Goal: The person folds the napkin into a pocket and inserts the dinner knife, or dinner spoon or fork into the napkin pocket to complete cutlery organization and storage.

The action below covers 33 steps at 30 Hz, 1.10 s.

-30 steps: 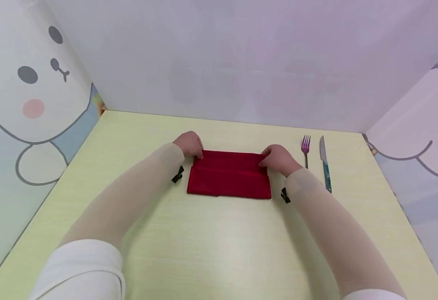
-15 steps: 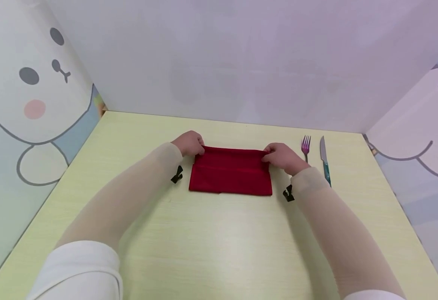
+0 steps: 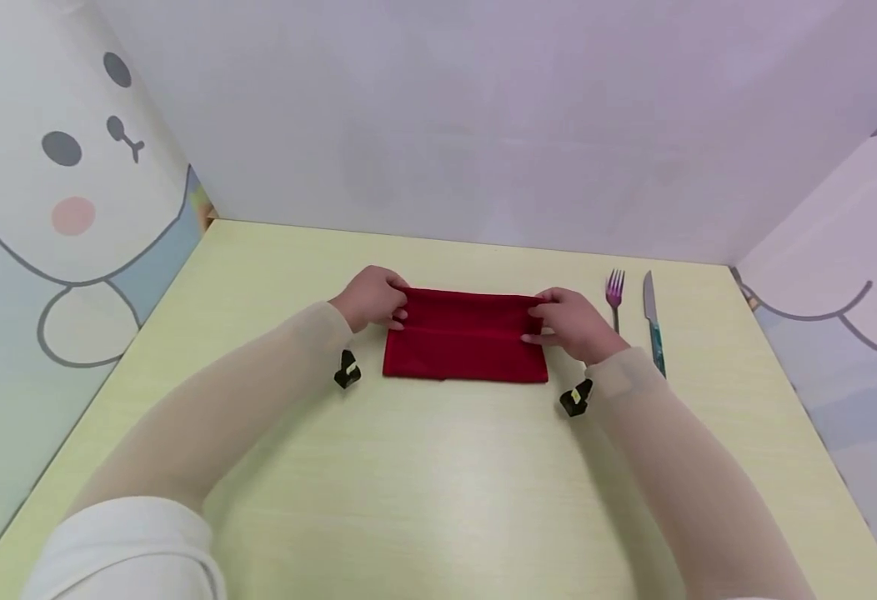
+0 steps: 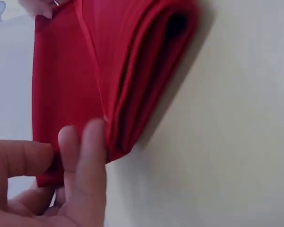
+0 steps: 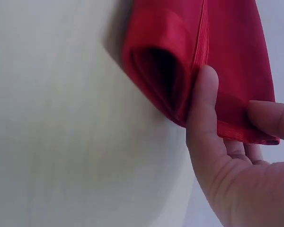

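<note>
A red cloth napkin (image 3: 466, 355), folded into a wide rectangle, lies on the table with its far flap raised. My left hand (image 3: 369, 297) pinches the far left corner of that flap. On the other side my right hand (image 3: 575, 323) pinches the far right corner. Seen from the left wrist, the napkin (image 4: 66, 85) shows several stacked layers at its side, and fingertips touch these layers. In the right wrist view the fold of the napkin (image 5: 154, 28) forms a loose loop at the end, with one finger laid against it.
A fork (image 3: 614, 288) and a knife with a green handle (image 3: 654, 325) lie to the right of the napkin, partly behind the right forearm. The pale table (image 3: 438, 500) meets a plain wall (image 3: 438, 150) at the back. Cartoon-printed panels (image 3: 48, 275) stand at both sides.
The far flap of the napkin has come up a little at its back edge, with both hands on its corners. Some fingers of both hands have spread down toward the nearer layers.
</note>
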Each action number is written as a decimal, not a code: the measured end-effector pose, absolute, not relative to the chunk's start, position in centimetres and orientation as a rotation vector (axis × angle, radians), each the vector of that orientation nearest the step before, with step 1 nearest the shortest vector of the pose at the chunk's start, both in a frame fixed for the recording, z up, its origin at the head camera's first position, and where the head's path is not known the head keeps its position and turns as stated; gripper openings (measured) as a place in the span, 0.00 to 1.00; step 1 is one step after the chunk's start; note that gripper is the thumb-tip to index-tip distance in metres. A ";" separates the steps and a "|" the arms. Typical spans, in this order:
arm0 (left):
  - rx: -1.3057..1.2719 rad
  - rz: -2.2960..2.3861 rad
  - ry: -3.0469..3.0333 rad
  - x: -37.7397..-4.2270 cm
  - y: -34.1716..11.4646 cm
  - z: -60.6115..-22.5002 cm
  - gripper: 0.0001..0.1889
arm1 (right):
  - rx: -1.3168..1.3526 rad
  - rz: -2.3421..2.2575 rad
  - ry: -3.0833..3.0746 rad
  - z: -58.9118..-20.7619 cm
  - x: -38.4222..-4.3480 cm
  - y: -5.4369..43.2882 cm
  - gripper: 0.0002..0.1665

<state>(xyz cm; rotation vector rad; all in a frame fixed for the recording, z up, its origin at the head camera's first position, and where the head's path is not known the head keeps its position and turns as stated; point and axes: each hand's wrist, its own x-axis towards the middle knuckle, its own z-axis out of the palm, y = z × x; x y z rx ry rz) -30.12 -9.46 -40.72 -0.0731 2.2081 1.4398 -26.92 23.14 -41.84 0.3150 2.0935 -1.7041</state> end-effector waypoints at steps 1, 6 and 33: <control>-0.076 1.474 2.197 -29.9 -9.5 -40.9 0.15 | 0.320 -1.731 2.083 -41.9 -26.8 23.2 0.14; 0.014 1.554 2.248 -28.6 -9.9 -41.6 0.12 | 0.224 -1.767 2.123 -42.3 -26.1 24.0 0.13; -0.017 1.198 2.462 -25.2 -10.9 -42.3 0.19 | -0.112 -0.765 2.802 -41.3 -21.3 22.4 0.20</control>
